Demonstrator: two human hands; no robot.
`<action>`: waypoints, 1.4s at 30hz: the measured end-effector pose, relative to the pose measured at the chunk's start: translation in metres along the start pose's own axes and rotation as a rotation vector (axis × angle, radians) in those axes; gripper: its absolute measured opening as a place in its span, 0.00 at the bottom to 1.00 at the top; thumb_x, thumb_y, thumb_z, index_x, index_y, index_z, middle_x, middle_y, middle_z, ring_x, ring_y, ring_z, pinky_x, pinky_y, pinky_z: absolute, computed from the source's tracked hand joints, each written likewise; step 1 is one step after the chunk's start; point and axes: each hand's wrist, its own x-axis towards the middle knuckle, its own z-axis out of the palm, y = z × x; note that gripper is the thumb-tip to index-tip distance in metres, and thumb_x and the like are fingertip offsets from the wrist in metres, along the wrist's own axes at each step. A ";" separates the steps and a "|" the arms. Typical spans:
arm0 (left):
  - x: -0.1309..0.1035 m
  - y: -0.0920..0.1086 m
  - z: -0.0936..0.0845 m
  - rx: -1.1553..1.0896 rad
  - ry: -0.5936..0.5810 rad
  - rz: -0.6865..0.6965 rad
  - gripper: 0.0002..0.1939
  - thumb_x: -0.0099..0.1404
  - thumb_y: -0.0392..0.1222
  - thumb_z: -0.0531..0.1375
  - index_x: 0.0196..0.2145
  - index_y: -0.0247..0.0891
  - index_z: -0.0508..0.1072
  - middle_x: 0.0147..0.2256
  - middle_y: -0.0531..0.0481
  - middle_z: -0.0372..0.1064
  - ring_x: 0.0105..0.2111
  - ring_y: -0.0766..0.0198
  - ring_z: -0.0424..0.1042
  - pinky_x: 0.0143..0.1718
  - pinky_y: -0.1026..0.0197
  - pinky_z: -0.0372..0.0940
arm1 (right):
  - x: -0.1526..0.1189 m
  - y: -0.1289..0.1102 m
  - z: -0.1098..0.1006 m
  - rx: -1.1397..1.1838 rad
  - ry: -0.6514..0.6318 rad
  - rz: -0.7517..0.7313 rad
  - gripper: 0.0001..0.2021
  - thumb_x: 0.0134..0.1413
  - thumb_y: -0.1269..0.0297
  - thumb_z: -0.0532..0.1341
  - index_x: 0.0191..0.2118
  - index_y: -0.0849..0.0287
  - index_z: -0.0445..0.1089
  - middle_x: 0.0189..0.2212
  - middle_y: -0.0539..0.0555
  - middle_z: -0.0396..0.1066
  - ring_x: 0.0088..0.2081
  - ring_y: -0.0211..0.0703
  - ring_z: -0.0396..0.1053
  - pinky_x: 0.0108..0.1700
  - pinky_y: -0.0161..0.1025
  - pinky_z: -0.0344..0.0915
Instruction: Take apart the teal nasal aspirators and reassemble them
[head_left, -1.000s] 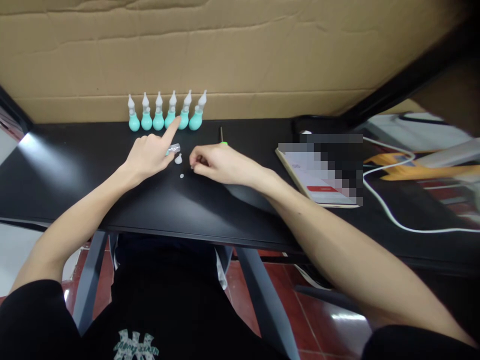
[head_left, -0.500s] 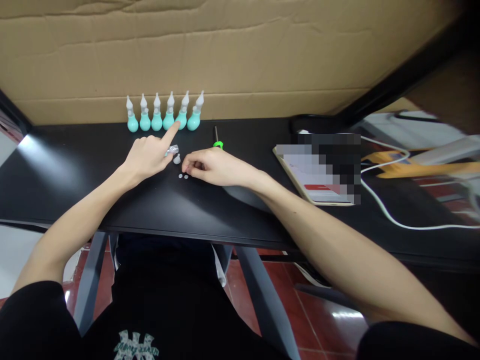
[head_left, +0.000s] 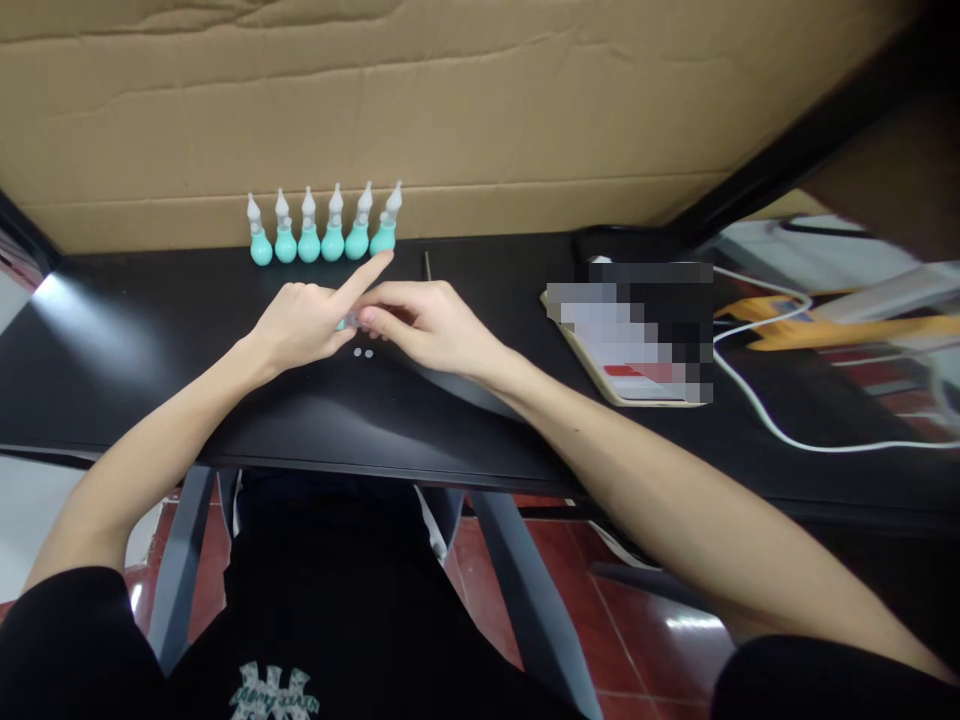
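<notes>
My left hand is closed around a nasal aspirator whose teal bulb and clear neck show only in part, its index finger stretched out over the table. Against the aspirator's clear end, the thumb and fingers of my right hand are pinched together; what lies between them is hidden. Just below the fingertips, two small whitish discs lie on the black table. Behind my hands stands a row of several teal nasal aspirators with whitish pointed tips, upright or slightly tilted.
Beyond my right hand a thin metal shaft sticks out. To the right lies a tablet-like device with a blurred screen, and a white cable curves past it. A cardboard panel closes off the back of the table.
My right hand has moved left and up against the aspirator's clear end. The small whitish piece beside it no longer shows, and the shaft's green handle is now covered by my hand.
</notes>
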 end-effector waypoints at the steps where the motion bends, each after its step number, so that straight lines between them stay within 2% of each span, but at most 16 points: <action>1: 0.000 0.000 0.001 -0.016 0.008 -0.009 0.38 0.77 0.42 0.57 0.80 0.32 0.56 0.35 0.43 0.83 0.31 0.56 0.81 0.35 0.59 0.70 | 0.000 0.000 -0.001 -0.020 -0.008 -0.028 0.17 0.75 0.54 0.60 0.45 0.61 0.81 0.33 0.54 0.80 0.31 0.41 0.72 0.36 0.38 0.64; 4: 0.000 -0.001 0.003 -0.083 0.035 0.005 0.40 0.75 0.43 0.58 0.80 0.32 0.56 0.32 0.46 0.81 0.28 0.57 0.78 0.34 0.59 0.70 | 0.000 0.003 -0.002 -0.096 -0.025 -0.120 0.17 0.75 0.53 0.62 0.47 0.62 0.82 0.33 0.55 0.80 0.31 0.42 0.72 0.36 0.38 0.65; 7: -0.002 -0.001 0.006 -0.182 0.097 0.048 0.39 0.75 0.42 0.56 0.80 0.34 0.56 0.28 0.52 0.77 0.24 0.61 0.74 0.33 0.61 0.69 | 0.000 0.008 -0.002 -0.146 0.004 -0.203 0.19 0.78 0.54 0.59 0.47 0.62 0.83 0.36 0.57 0.81 0.35 0.44 0.75 0.40 0.40 0.67; 12: -0.003 -0.005 0.008 -0.337 0.232 0.118 0.36 0.76 0.46 0.55 0.77 0.36 0.60 0.24 0.58 0.73 0.18 0.68 0.62 0.28 0.64 0.64 | 0.000 0.015 0.001 -0.107 0.065 -0.301 0.20 0.80 0.52 0.58 0.47 0.61 0.83 0.37 0.56 0.81 0.36 0.45 0.76 0.41 0.40 0.69; 16: -0.004 -0.009 0.004 -0.456 0.270 0.173 0.34 0.76 0.50 0.56 0.75 0.37 0.63 0.21 0.61 0.69 0.18 0.70 0.58 0.27 0.66 0.63 | 0.000 0.013 0.002 -0.069 0.079 -0.327 0.23 0.81 0.48 0.56 0.46 0.59 0.82 0.35 0.55 0.80 0.35 0.44 0.75 0.40 0.40 0.69; 18: -0.006 -0.006 -0.003 -0.512 0.239 0.143 0.34 0.76 0.51 0.56 0.75 0.38 0.64 0.20 0.62 0.68 0.17 0.70 0.59 0.28 0.65 0.65 | 0.000 0.009 0.000 -0.034 0.076 -0.284 0.27 0.81 0.43 0.54 0.45 0.58 0.82 0.35 0.55 0.80 0.35 0.43 0.75 0.41 0.41 0.70; 21: -0.009 0.002 -0.016 -0.565 0.172 0.051 0.35 0.75 0.53 0.56 0.75 0.41 0.63 0.25 0.59 0.75 0.19 0.69 0.66 0.34 0.61 0.71 | 0.001 0.007 -0.008 0.063 0.099 -0.127 0.32 0.77 0.33 0.54 0.43 0.57 0.82 0.34 0.55 0.79 0.33 0.42 0.73 0.40 0.41 0.71; 24: -0.010 0.007 -0.023 -0.594 0.134 0.009 0.36 0.75 0.58 0.56 0.75 0.42 0.63 0.29 0.56 0.78 0.23 0.66 0.71 0.40 0.58 0.74 | 0.004 0.011 -0.014 0.170 0.205 0.022 0.34 0.70 0.27 0.57 0.46 0.56 0.82 0.33 0.54 0.77 0.31 0.41 0.71 0.38 0.40 0.71; 26: -0.008 0.004 -0.023 -0.628 0.137 -0.016 0.37 0.75 0.60 0.58 0.75 0.42 0.64 0.28 0.56 0.78 0.23 0.66 0.70 0.40 0.58 0.73 | 0.006 0.016 -0.015 0.199 0.278 0.073 0.33 0.70 0.28 0.58 0.50 0.55 0.82 0.31 0.52 0.75 0.32 0.41 0.71 0.39 0.39 0.71; 29: -0.004 -0.011 -0.017 -0.683 0.133 -0.030 0.33 0.74 0.61 0.61 0.69 0.41 0.72 0.25 0.56 0.75 0.24 0.65 0.67 0.38 0.60 0.69 | 0.009 0.023 -0.012 0.162 0.282 0.122 0.26 0.73 0.37 0.58 0.50 0.55 0.82 0.29 0.50 0.72 0.31 0.41 0.69 0.39 0.39 0.68; 31: -0.002 -0.025 -0.013 -0.739 0.087 -0.030 0.29 0.75 0.60 0.61 0.64 0.40 0.77 0.28 0.54 0.75 0.27 0.65 0.68 0.39 0.60 0.67 | 0.009 0.025 -0.009 0.110 0.241 0.139 0.22 0.73 0.46 0.58 0.48 0.57 0.83 0.28 0.50 0.71 0.30 0.40 0.67 0.38 0.39 0.64; 34: 0.000 -0.046 -0.007 -0.886 -0.043 -0.028 0.29 0.73 0.53 0.60 0.66 0.38 0.76 0.36 0.51 0.76 0.34 0.64 0.71 0.43 0.60 0.67 | 0.009 0.027 -0.006 0.081 0.221 0.148 0.19 0.73 0.52 0.56 0.43 0.58 0.81 0.27 0.50 0.70 0.29 0.39 0.66 0.37 0.39 0.62; 37: 0.001 -0.062 -0.001 -1.010 -0.144 -0.019 0.39 0.63 0.44 0.58 0.72 0.40 0.69 0.41 0.50 0.72 0.39 0.63 0.70 0.45 0.61 0.68 | 0.010 0.031 -0.003 0.178 0.263 0.195 0.19 0.74 0.47 0.57 0.40 0.57 0.76 0.27 0.50 0.70 0.30 0.39 0.68 0.38 0.38 0.65; 39: 0.001 -0.068 0.003 -1.009 -0.142 -0.024 0.44 0.60 0.42 0.58 0.74 0.41 0.66 0.43 0.49 0.72 0.41 0.62 0.71 0.47 0.60 0.68 | 0.012 0.036 -0.001 0.290 0.272 0.228 0.21 0.72 0.40 0.61 0.40 0.55 0.70 0.28 0.49 0.71 0.31 0.38 0.69 0.38 0.38 0.67; 42: 0.000 -0.073 0.006 -0.917 -0.096 -0.046 0.45 0.62 0.42 0.59 0.77 0.42 0.60 0.46 0.46 0.73 0.45 0.59 0.73 0.49 0.57 0.70 | 0.014 0.041 0.001 0.410 0.245 0.255 0.26 0.65 0.33 0.66 0.42 0.53 0.65 0.30 0.49 0.73 0.31 0.38 0.70 0.37 0.37 0.68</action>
